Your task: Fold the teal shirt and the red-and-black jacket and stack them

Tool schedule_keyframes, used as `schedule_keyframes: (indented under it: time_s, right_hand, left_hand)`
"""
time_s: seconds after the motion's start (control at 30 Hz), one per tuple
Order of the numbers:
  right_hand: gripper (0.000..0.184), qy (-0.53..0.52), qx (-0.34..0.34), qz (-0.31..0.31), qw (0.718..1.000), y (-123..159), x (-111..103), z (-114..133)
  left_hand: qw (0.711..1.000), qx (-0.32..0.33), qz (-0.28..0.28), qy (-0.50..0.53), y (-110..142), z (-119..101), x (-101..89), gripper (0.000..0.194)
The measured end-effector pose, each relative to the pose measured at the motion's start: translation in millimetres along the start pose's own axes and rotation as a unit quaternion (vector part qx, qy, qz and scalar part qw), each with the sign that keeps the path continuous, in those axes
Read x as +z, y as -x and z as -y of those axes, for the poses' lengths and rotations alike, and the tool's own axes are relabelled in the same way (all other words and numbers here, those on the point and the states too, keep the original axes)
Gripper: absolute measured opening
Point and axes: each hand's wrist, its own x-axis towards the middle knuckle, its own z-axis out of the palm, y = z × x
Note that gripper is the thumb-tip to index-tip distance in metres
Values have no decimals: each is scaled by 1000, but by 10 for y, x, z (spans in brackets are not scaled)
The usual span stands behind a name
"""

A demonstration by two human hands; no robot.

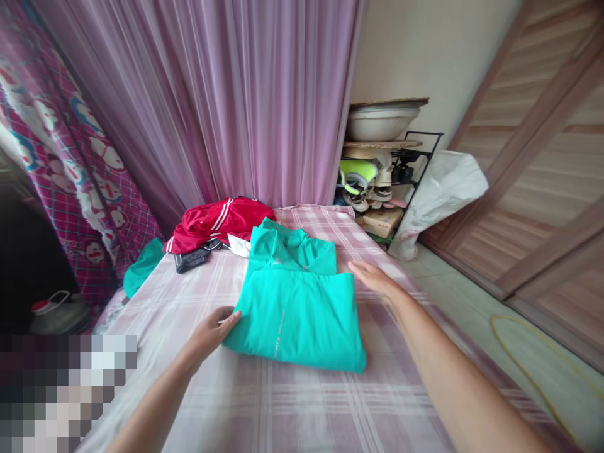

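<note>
A teal shirt (295,314) lies folded on the bed, its lower part doubled up into a thick, roughly square bundle. Its collar end (302,248) shows beyond the fold, loosely creased. At the near left side of the bundle is my left hand (214,327), thumb on the cloth and the other fingers partly hidden at the edge, closed on it. My right hand (372,277) hovers just off the upper right corner, fingers stretched out, holding nothing. A faint line of small print runs down the bundle's front.
A checked sheet (311,409) covers the bed. Red clothing with white stripes (221,220) and a dark folded garment (192,259) lie at the far left. Purple curtains (283,94) hang behind. A shoe rack (377,182) and a white bag (438,189) stand right.
</note>
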Motion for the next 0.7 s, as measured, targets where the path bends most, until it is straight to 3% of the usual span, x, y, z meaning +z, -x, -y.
schedule_keyframes:
  time_s: [0.07, 0.13, 0.23, 0.37, 0.5, 0.57, 0.7]
  right_hand:
    - [68, -146, 15, 80, 986, 427, 59, -176]
    - [72, -228, 4, 136, 964, 793, 187, -270]
    - [73, -205, -37, 91, 974, 1062, 410, -273]
    - [51, -105, -30, 27, 994, 1004, 519, -190]
    - [38, 45, -60, -12, 997, 934, 459, -199]
    - [34, 85, -70, -18, 994, 947, 447, -235]
    - [33, 143, -75, -31, 986, 976, 479, -295]
  left_hand:
    - [1000, 12, 3, -26, -39, 34, 70, 69]
    - [998, 15, -16, -63, -46, 95, 145, 67]
    - [994, 23, -41, -103, 40, 184, 246, 59]
    - [996, 34, -20, -81, 346, 317, 367, 54]
    - [998, 11, 53, -43, 562, 431, 342, 63]
    - [998, -5, 56, -24, 523, 382, 239, 73]
    - [998, 44, -36, -39, 183, 30, 48, 84]
